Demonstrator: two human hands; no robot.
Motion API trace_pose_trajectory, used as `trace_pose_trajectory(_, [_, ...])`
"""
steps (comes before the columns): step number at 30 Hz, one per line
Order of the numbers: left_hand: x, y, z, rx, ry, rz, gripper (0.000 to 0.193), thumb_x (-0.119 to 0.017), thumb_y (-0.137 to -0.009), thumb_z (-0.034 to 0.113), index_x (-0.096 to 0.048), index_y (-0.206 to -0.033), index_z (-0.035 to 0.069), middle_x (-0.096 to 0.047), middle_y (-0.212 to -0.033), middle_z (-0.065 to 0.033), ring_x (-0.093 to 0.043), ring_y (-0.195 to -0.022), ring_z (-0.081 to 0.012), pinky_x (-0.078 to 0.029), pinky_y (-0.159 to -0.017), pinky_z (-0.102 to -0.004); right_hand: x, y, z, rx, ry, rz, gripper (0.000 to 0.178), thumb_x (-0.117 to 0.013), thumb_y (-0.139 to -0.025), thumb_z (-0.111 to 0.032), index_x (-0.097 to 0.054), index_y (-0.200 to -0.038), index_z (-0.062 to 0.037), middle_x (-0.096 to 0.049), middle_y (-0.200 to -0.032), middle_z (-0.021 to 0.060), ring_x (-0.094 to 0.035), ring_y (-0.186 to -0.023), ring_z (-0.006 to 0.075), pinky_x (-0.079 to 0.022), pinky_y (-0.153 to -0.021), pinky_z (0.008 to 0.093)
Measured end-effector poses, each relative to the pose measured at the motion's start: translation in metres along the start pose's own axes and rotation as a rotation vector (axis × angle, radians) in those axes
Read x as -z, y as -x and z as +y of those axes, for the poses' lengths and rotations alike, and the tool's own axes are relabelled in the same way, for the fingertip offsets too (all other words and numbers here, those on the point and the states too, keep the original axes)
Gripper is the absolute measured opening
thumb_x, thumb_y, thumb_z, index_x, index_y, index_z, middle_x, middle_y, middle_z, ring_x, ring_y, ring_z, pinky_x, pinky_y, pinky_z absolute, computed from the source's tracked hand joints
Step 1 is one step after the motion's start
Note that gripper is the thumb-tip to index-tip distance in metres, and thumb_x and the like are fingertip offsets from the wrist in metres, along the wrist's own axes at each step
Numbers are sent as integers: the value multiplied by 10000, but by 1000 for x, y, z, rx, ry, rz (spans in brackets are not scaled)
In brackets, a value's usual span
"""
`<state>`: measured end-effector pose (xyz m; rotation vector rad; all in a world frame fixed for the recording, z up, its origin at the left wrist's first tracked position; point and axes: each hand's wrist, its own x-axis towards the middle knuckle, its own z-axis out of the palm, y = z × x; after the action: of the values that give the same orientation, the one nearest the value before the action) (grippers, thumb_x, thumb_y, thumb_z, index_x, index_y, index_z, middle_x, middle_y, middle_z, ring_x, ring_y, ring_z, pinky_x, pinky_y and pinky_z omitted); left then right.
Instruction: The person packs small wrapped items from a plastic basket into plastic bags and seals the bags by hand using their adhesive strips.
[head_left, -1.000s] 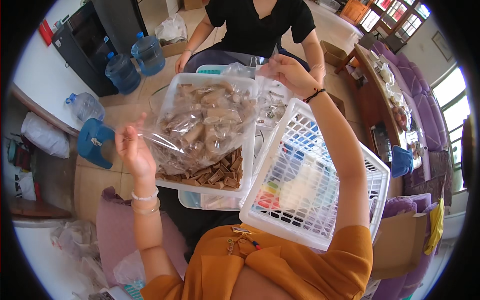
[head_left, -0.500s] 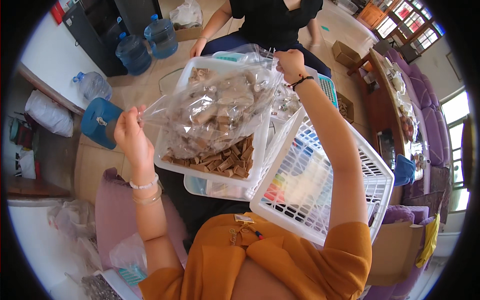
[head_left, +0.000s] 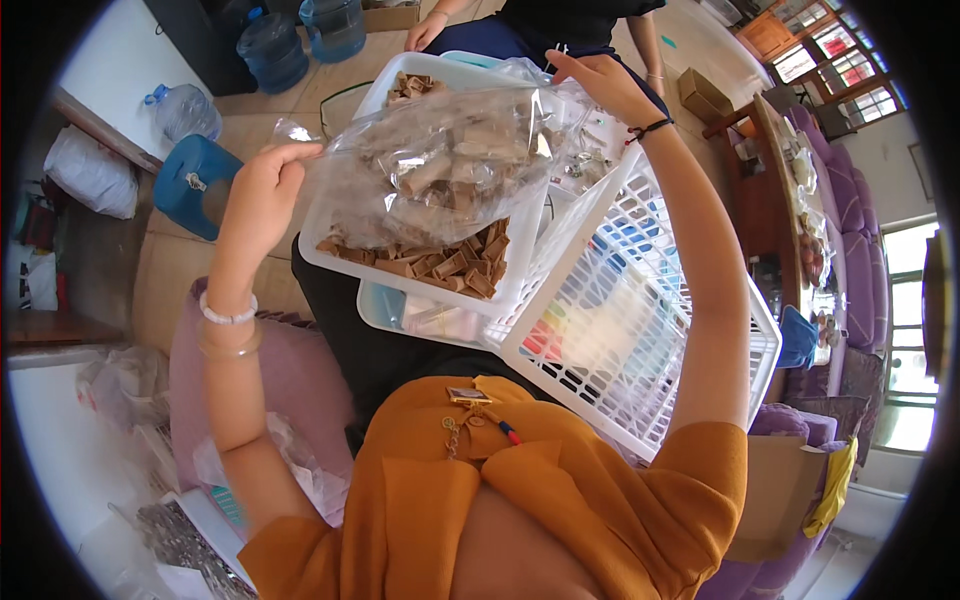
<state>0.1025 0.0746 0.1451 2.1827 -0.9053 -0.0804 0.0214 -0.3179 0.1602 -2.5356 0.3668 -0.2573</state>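
Note:
A clear plastic bag (head_left: 440,165) with small brown cardboard-like pieces in it is stretched between my two hands over a white tray (head_left: 330,264). My left hand (head_left: 262,195) pinches the bag's left corner, thumb and fingers pressed together. At the opposite side, my right hand (head_left: 605,88) is closed on the bag's upper right edge; its far fingers are partly hidden. More brown folded pieces (head_left: 465,264) lie loose in the tray's near end, and some show at its far left corner. The bag covers the middle of the tray.
To the tray's right stands a white lattice basket (head_left: 575,395) with coloured packages inside. A blue stool-like container (head_left: 190,185) and water bottles (head_left: 272,55) stand at the left. Another person (head_left: 560,30) sits opposite. A wooden table (head_left: 775,170) runs along the right.
My left hand has risen with its corner of the bag, and my right hand has shifted slightly up and right. The whole view has shifted a little; both hands keep hold of the bag.

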Motion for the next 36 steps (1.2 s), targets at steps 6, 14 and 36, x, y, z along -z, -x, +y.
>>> trace_pose_trajectory(6, [10, -1, 12, 94, 44, -155, 231, -449, -838, 65, -587, -1003, -17, -459, -764, -50, -463, -615, -112, -391, -588, -235, 11, 12, 5, 193, 251, -172, 764, -638, -542, -682, -654, -859, 13, -506, -1059, 220, -520, -955, 317, -411, -832, 357])
trace_pose_trajectory(14, [10, 28, 26, -126, -493, -1, 403, -717, -625, 166, -599, -958, -28, -499, -1011, -120, -511, -899, -226, -406, -774, -304, 14, 33, -26, 267, 721, -261, 912, -538, -487, -795, -653, -858, 30, -491, -1014, 177, -406, -1095, 273, -346, -884, 384])
trace_pose_trajectory(36, [36, -4, 14, -147, 9, -222, 409, -714, -672, 173, -556, -1005, -6, -599, -958, -139, -540, -984, -193, -402, -807, -355, 50, 33, -4, 404, 610, 78, 524, -594, -591, 7, -565, -1099, -120, -606, -984, 97, -610, -737, 214, -472, -730, 344])
